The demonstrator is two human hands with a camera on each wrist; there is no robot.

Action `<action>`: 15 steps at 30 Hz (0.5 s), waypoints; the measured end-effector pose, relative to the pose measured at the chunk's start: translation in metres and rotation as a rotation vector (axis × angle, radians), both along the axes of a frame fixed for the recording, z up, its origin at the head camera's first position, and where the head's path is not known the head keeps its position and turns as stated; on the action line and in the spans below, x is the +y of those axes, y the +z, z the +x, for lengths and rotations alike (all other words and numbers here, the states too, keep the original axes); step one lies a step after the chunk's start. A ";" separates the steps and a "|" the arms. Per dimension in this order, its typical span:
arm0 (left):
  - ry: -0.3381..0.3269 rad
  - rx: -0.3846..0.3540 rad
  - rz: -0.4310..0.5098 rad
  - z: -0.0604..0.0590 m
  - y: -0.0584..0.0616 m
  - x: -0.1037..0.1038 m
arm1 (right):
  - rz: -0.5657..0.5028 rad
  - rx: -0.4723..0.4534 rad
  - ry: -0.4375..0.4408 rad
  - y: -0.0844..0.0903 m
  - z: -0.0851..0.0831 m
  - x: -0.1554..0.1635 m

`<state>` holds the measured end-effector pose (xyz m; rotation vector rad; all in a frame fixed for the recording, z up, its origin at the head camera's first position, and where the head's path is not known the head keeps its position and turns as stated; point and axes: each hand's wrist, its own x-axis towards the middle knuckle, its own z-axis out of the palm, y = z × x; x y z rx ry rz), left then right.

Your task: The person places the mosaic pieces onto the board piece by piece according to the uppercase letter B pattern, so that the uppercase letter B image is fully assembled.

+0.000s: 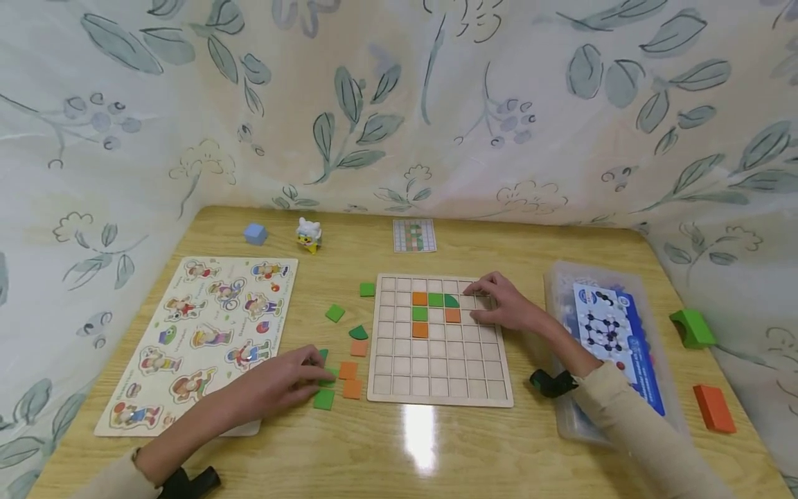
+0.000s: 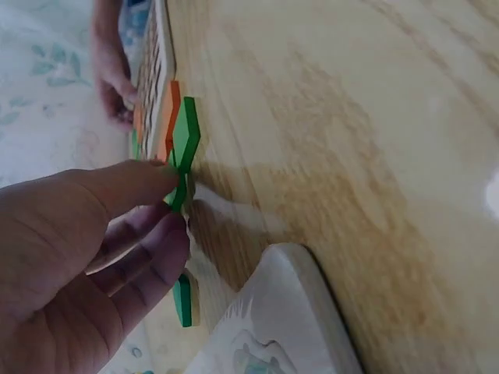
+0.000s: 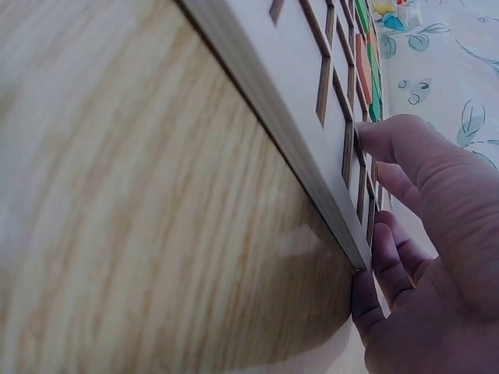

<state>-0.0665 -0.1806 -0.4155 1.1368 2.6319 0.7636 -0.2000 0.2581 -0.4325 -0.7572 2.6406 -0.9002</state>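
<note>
A wooden grid board [image 1: 442,367] lies mid-table, several orange and green tiles set in its upper cells. My right hand [image 1: 506,303] rests at its upper right, thumb and fingertips touching the grid; in the right wrist view the other fingers [image 3: 390,269] lie along the board's edge. Left of the board are loose tiles, among them an orange square [image 1: 352,389], a green square [image 1: 323,400] and a dark green quarter-round [image 1: 358,333]. Among them, my left hand [image 1: 289,378] pinches a green tile [image 2: 178,193] between thumb and finger, partly hidden.
A picture puzzle board [image 1: 206,305] lies at the left. At the back are a pattern card [image 1: 414,236], a toy figure [image 1: 308,235] and a blue block [image 1: 255,233]. On the right stand a plastic box [image 1: 567,423], a green arch block [image 1: 693,328] and a red block [image 1: 714,409].
</note>
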 end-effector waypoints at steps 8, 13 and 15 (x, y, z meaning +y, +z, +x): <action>0.025 0.182 -0.053 0.009 0.004 0.003 | -0.009 -0.007 0.002 0.001 0.001 -0.001; 0.025 0.227 -0.069 0.011 0.006 0.001 | -0.005 -0.003 0.002 0.002 0.000 -0.001; 0.019 0.217 -0.073 0.011 0.006 0.000 | -0.007 -0.006 0.005 0.001 0.000 -0.001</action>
